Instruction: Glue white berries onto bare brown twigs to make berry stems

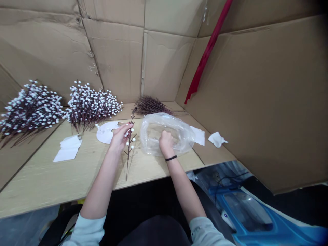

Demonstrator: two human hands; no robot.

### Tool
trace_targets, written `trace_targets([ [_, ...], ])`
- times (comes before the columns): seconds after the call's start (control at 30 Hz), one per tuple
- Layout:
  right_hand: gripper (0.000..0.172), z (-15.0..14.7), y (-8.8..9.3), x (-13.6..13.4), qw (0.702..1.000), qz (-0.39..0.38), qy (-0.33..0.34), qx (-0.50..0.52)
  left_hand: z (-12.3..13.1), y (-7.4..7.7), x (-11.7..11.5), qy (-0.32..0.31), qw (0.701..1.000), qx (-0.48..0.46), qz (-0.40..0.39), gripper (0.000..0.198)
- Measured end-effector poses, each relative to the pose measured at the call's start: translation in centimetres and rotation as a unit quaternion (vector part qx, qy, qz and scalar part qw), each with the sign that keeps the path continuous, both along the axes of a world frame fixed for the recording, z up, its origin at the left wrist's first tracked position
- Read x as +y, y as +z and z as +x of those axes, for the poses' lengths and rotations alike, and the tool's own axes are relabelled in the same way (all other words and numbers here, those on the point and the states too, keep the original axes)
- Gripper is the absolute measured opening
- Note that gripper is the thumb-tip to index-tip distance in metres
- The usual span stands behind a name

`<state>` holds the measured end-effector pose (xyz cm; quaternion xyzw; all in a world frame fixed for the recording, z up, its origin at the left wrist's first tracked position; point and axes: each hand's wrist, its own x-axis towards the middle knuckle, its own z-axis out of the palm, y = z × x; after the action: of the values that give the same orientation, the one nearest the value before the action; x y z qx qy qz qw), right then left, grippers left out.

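Pale sleeves (pixel 85 232) enter at the lower edge of the view, and both forearms reach over the front edge of the light wood-grain bench (pixel 48 184). Left hand (pixel 119 137): the fingers (pixel 129 127) are closed on the upper stem of a single white-berried sprig (pixel 129 153), which slants across the middle of the bench, its dark lower tip pointing toward the front edge. Right hand (pixel 166 142): curled against a clear plastic bag (pixel 182 136) just right of the sprig, with a black wristband (pixel 171 158) at the wrist. The crumpled film hides whether these fingers pinch it or lie within the bag.

Step in hand: one hand holds the sprig while the other works at the bag.

Surroundings: a left berry heap (pixel 30 109) and a right berry heap (pixel 92 106) lie toward the rear left corner, and a bundle of bare brown twigs (pixel 151 106) lies at the rear edge. A white disc (pixel 105 132) with a central hole sits just beside the left hand. A folded white paper (pixel 68 148) lies near the left edge, and a white paper scrap (pixel 198 135) lies right of the bag. Cardboard sheets (pixel 164 58) line the rear and right, with a red strip (pixel 207 51) against them. A blue plastic object (pixel 246 212) lies beyond the right front corner, below the bench.
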<state>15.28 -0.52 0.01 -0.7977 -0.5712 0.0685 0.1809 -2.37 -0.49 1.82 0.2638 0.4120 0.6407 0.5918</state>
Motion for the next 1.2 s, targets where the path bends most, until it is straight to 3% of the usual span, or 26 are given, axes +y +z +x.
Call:
trace_targets([
  [0.17, 0.036, 0.0, -0.2, 0.1, 0.999, 0.004, -0.007, -0.032, 0.2, 0.1, -0.2, -0.010, 1.000, -0.002, 0.006, 0.030],
  [0.3, 0.040, 0.6, -0.3, -0.1, 0.997, 0.053, 0.009, -0.056, 0.3, 0.3, -0.5, -0.015, 1.000, -0.008, 0.011, 0.029],
  [0.4, 0.033, 1.0, 0.1, -0.7, 0.993, 0.104, 0.049, -0.019, 0.3, 0.2, -0.4, -0.016, 1.000, -0.005, 0.012, 0.029],
  [0.47, 0.023, 0.9, 0.8, -1.3, 0.981, 0.149, 0.109, 0.056, 0.2, 0.0, -0.3, -0.017, 1.000, 0.000, 0.014, 0.029],
  [0.53, 0.019, 0.3, 1.7, -1.7, 0.945, 0.201, 0.187, 0.176, 0.2, -0.2, -0.1, -0.016, 1.000, 0.001, 0.016, 0.030],
  [0.6, 0.022, -0.7, 2.5, -1.7, 0.885, 0.246, 0.255, 0.303, 0.2, -0.4, 0.0, -0.017, 1.000, -0.004, 0.017, 0.032],
  [0.7, 0.023, -2.7, 3.1, -0.8, 0.813, 0.273, 0.299, 0.420, 0.2, -0.5, 0.1, -0.021, 0.999, -0.017, 0.017, 0.033],
  [0.93, 0.018, -5.5, 1.7, 2.2, 0.728, 0.279, 0.262, 0.569, 0.3, -0.4, 0.0, -0.027, 0.999, -0.019, 0.029, 0.029],
  [1.1, 0.022, -6.0, 0.8, 2.3, 0.658, 0.217, 0.222, 0.686, 0.4, 0.0, -0.3, -0.044, 0.999, -0.002, 0.028, 0.028],
  [1.2, 0.020, -6.1, 0.8, 2.1, 0.630, 0.197, 0.218, 0.719, 0.5, 0.1, -0.3, -0.050, 0.998, 0.000, 0.029, 0.028],
])
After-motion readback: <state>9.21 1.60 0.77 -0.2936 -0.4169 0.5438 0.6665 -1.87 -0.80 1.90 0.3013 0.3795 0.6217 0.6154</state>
